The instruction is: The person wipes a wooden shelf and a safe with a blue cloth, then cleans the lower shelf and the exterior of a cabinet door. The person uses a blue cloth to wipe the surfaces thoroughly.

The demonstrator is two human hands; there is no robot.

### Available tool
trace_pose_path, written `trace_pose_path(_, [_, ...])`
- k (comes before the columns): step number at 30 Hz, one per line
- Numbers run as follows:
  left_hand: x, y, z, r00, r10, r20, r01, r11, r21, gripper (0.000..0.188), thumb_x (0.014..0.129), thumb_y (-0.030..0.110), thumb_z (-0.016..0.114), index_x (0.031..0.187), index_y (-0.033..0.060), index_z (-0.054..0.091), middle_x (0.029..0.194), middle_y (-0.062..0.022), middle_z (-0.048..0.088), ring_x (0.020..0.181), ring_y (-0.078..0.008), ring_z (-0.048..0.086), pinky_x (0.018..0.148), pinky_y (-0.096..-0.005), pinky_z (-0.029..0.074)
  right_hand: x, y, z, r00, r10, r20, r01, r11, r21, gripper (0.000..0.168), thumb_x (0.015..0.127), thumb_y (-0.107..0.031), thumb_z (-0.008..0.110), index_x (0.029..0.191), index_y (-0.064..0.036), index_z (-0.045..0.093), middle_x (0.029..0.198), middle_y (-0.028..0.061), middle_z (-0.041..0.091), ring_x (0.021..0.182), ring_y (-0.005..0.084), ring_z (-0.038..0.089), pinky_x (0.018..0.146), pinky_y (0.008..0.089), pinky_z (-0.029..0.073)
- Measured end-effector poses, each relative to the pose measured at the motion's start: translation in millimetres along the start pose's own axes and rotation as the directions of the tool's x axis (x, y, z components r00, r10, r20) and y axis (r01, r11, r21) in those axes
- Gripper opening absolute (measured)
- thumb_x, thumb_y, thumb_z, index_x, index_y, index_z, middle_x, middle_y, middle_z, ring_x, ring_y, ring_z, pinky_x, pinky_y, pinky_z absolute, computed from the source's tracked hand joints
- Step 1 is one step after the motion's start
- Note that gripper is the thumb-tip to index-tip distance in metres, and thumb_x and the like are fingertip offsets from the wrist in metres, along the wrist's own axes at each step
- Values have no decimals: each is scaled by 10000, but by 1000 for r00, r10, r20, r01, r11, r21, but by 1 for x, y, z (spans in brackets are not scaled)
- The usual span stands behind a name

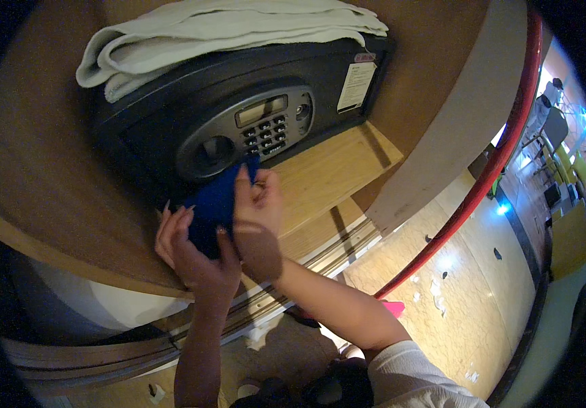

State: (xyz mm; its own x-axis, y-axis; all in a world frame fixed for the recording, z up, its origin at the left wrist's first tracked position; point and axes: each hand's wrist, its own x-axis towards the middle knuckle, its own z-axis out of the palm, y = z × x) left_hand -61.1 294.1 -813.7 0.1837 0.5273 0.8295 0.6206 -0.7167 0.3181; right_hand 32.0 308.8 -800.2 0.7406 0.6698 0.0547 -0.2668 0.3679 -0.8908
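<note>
A blue cloth (214,211) is between my two hands, in front of the lower left of a black electronic safe (155,127). My left hand (198,250) holds the cloth's lower part, fingers on its left and thumb on its right. My right hand (258,219) is slightly blurred and pinches the cloth's upper right part below the keypad (265,135). The safe has a round knob (215,153) and a small display (261,110), and stands on a wooden shelf (334,168). Folded white towels (232,30) lie on top of it.
Curved cabinet side walls (420,66) enclose the safe. A metal sliding track (323,255) runs below the shelf. A red tube (476,199) arcs along the right. Paper scraps (437,296) and dark bits lie on the tiled floor (425,326). Chairs (555,127) stand far right.
</note>
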Motion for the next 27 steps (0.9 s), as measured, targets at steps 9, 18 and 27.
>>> trace_pose_path(9, [0,-2,-2,1000,-20,-10,19,998,-68,401,850,167,627,1178,-9,478,1171,-206,510,1188,-379,430,1024,-508,297,-15,-7,-17,988,55,146,-62,997,46,142,994,-195,531,1036,-67,487,630,-46,518,519,25,435,448,189,338])
trace_pose_path(18, [-5,-1,-3,999,22,-32,-30,962,-271,358,903,150,599,1185,-24,461,1187,-187,455,1157,-321,461,978,-435,374,-3,-60,-106,991,-131,35,101,882,460,339,919,-153,451,1240,-47,466,1220,110,568,1115,241,556,969,396,447])
trace_pose_path(27, [19,8,-4,994,93,60,-84,987,-137,559,857,205,654,1315,1,406,1345,-229,426,1309,-411,342,1089,-517,241,7,-80,-106,975,-42,-217,121,922,369,280,998,-353,435,1034,-106,562,1113,79,606,1058,234,576,960,386,454])
